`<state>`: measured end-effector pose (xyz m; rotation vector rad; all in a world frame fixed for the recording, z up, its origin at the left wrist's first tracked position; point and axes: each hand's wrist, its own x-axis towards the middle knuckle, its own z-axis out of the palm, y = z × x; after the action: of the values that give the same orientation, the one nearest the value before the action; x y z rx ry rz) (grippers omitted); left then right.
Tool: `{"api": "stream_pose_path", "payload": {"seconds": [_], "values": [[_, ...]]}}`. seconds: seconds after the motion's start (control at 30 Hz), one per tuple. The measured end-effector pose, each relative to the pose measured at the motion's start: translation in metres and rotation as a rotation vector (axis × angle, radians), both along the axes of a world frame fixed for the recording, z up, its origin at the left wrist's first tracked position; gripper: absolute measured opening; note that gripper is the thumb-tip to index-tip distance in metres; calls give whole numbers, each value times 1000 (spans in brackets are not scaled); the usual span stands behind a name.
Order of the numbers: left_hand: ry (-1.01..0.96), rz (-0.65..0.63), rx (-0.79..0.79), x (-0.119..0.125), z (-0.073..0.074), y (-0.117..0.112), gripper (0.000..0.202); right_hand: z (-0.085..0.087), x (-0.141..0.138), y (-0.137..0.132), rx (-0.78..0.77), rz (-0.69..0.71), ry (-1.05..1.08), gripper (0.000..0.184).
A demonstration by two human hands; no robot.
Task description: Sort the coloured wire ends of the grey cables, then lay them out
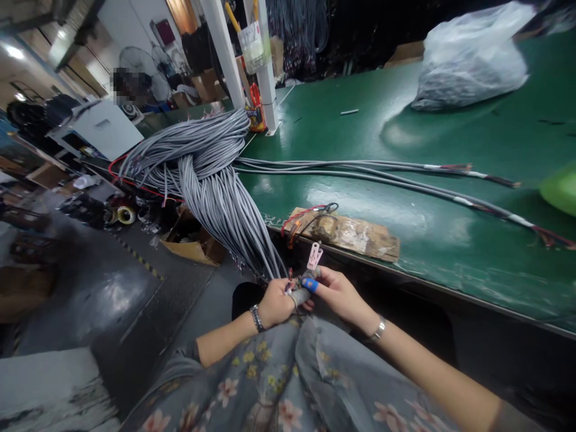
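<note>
A thick bundle of grey cables (211, 174) hangs off the edge of the green workbench (450, 222) down toward my lap. My left hand (275, 303) is closed around the lower end of one grey cable (297, 295), where thin coloured wires stick out. My right hand (339, 294) pinches the same cable end from the right; its thumb wears a blue cover (309, 284). A small pink tag-like piece (314, 257) stands just above my right fingers. Both wrists carry bracelets.
Two long grey cables (382, 174) lie across the bench. A taped cardboard pad (346, 233) sits at the bench edge. A clear plastic bag (468, 60) lies at the back right. A white post (265, 66), boxes and another person are at the far left.
</note>
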<state>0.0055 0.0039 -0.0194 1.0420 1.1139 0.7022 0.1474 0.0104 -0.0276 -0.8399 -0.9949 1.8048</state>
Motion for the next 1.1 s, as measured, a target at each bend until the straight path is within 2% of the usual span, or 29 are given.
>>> {"api": "stream_pose_path", "payload": {"seconds": [0.17, 0.47, 0.9, 1.0, 1.1], "values": [[-39, 43, -18, 0, -1, -1, 46, -1, -3, 4, 8, 87, 33, 36], [-127, 238, -93, 2, -11, 0, 50, -6, -7, 1, -36, -5, 92, 37], [-131, 311, -74, 3, -17, -3, 46, -2, -6, -5, -41, -15, 139, 36], [-136, 325, -95, 3, -16, -3, 48, -8, 0, -5, -52, 5, 130, 38], [-171, 328, -101, 2, -10, -2, 49, -17, 8, 2, -118, -74, 104, 43]]}}
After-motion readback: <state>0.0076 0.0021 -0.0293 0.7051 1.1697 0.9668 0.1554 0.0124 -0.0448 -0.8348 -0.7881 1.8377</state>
